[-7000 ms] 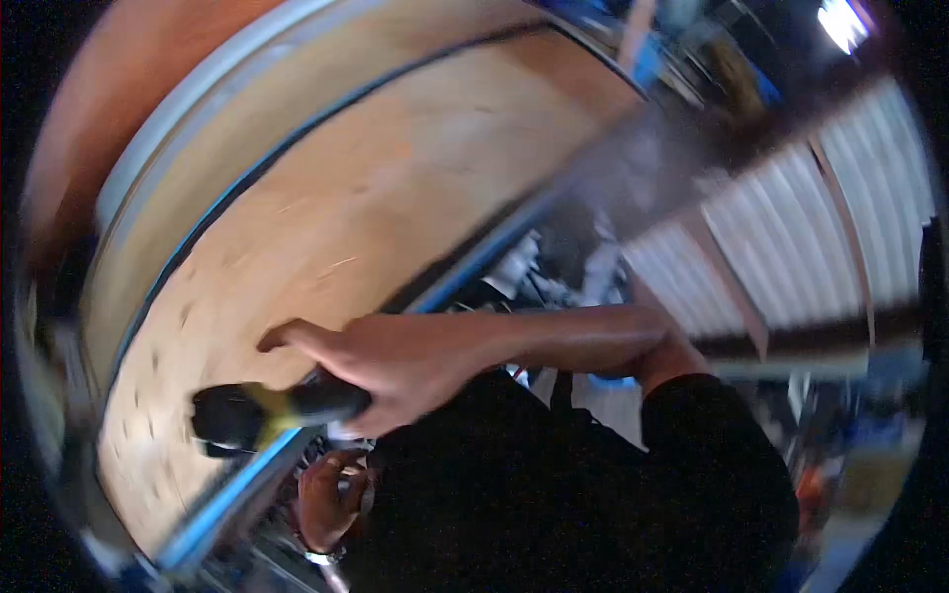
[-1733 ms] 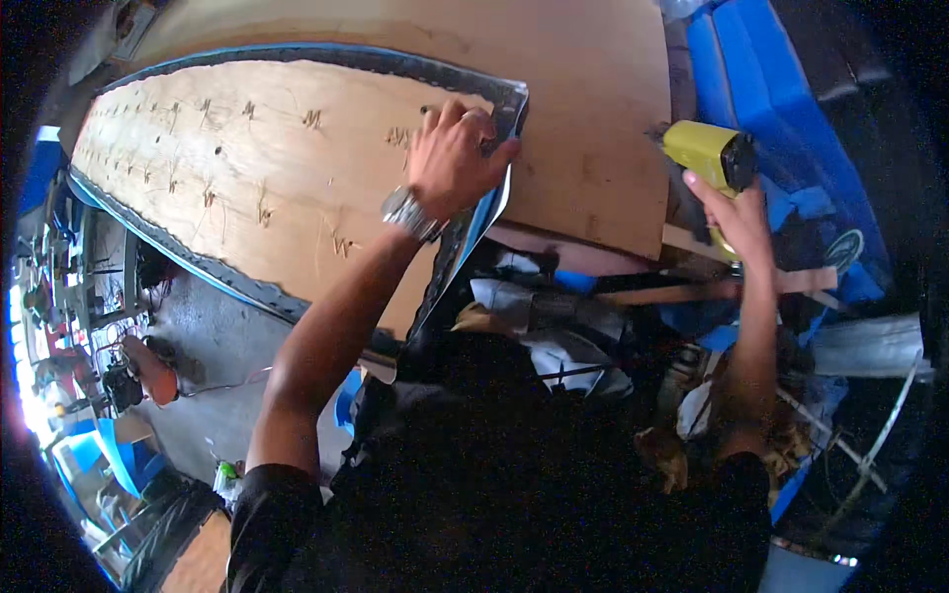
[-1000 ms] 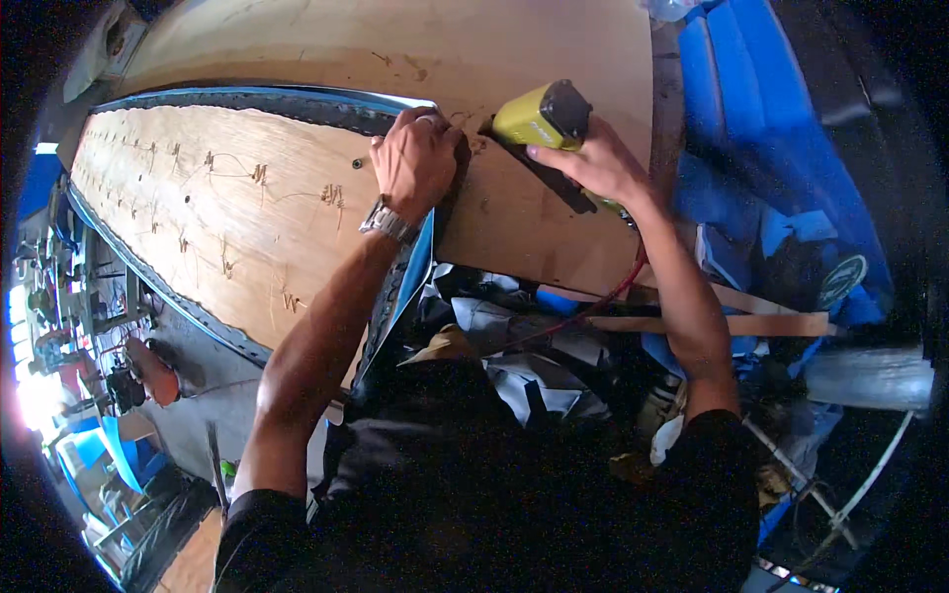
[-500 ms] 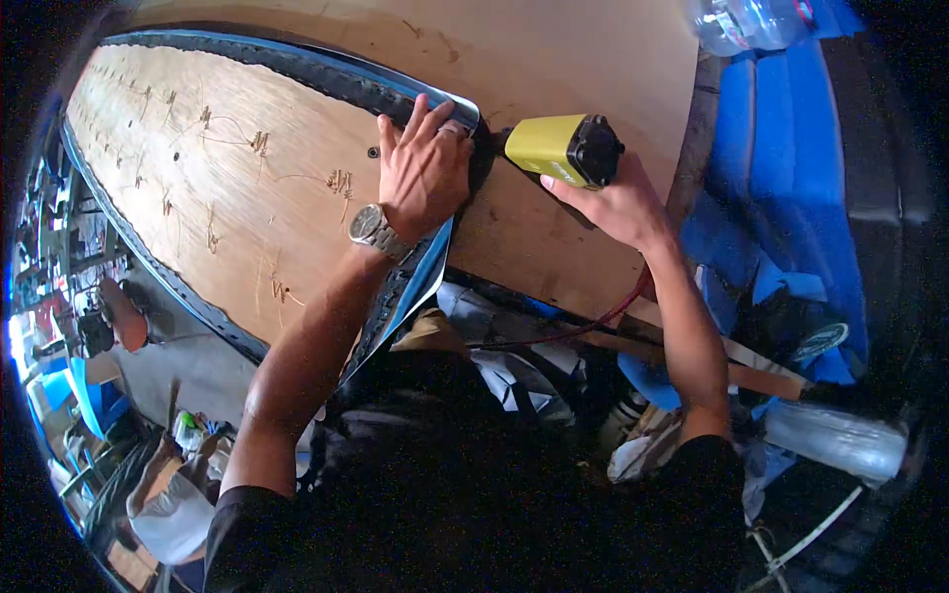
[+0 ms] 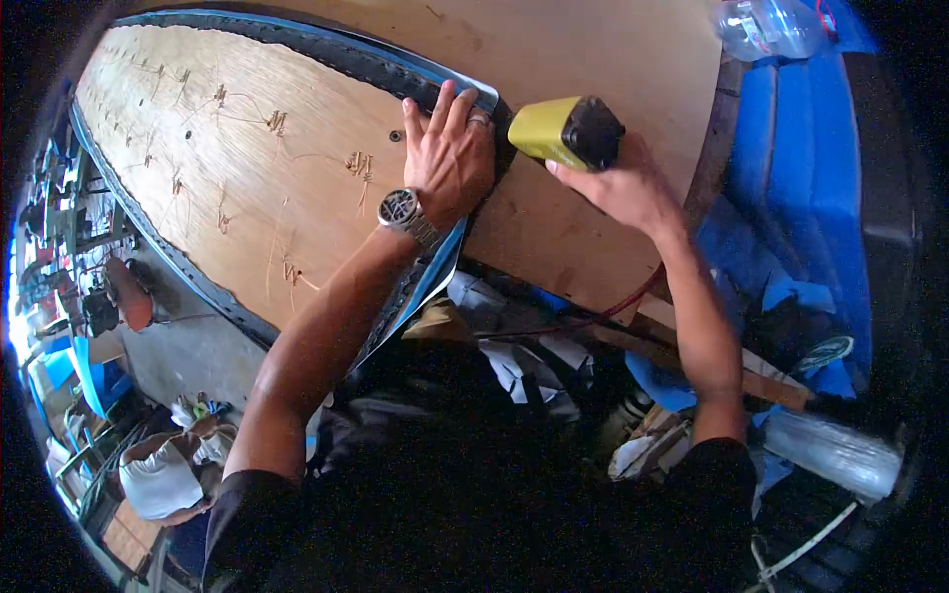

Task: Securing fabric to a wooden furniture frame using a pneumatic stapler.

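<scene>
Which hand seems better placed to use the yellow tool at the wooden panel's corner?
Probably the right hand: it grips the yellow tool, whose nose faces that corner. The left hand holds no tool; it lies, fingers spread, on the wooden panel beside the corner.

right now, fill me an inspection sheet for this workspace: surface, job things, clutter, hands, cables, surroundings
Surface: large plain wooden board, with a few dark marks.
Job's things: wooden panel with black and blue edging and coiled brown strands; yellow-and-black handheld tool beside its corner.
Clutter: crumpled pale scraps below the board; clear bottle at upper right.
Hands: left hand lies on the panel's corner, fingers spread; right hand grips the tool.
Cables: red hose or cord below the right wrist; its link to the tool is hidden.
Surroundings: blue padded-looking material at right; clear-wrapped roll at lower right.
</scene>
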Available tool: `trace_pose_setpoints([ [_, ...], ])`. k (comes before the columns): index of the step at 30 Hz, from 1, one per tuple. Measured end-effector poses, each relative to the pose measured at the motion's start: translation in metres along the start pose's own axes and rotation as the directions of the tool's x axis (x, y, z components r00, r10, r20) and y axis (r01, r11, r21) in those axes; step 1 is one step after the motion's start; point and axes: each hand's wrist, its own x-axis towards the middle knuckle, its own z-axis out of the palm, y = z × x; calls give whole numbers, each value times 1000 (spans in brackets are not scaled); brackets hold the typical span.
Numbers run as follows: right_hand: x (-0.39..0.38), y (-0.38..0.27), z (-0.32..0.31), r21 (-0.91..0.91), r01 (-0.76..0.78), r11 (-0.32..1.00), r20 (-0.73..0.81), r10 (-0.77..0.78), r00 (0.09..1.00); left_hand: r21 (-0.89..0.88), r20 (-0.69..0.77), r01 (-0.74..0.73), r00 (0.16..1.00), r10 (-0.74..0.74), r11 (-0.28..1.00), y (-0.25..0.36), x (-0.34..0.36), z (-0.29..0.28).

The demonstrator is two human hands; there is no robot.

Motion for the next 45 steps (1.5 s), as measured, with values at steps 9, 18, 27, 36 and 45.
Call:
trace_pose_setpoints([
  [9,-60,1,19,229,85,970,-235,-30,971,-142,248,33,969,3,989,9,-35,-50],
  [18,-211,-19,120,779,-174,603,-242,544,803,-62,491,-62,867,85,996,22,-139,-102],
  [27,-272,-27,193,342,-612,713,-84,672,736,50,445,-92,894,60,995,38,-130,-84],
  [36,-268,-28,190,208,-310,928,-295,361,884,-287,373,-164,888,268,944,-1,-118,-97],
  [45,-171,-68,116,182,-122,976,-158,152,976,-144,321,-49,942,94,988,-32,-127,-97],
])
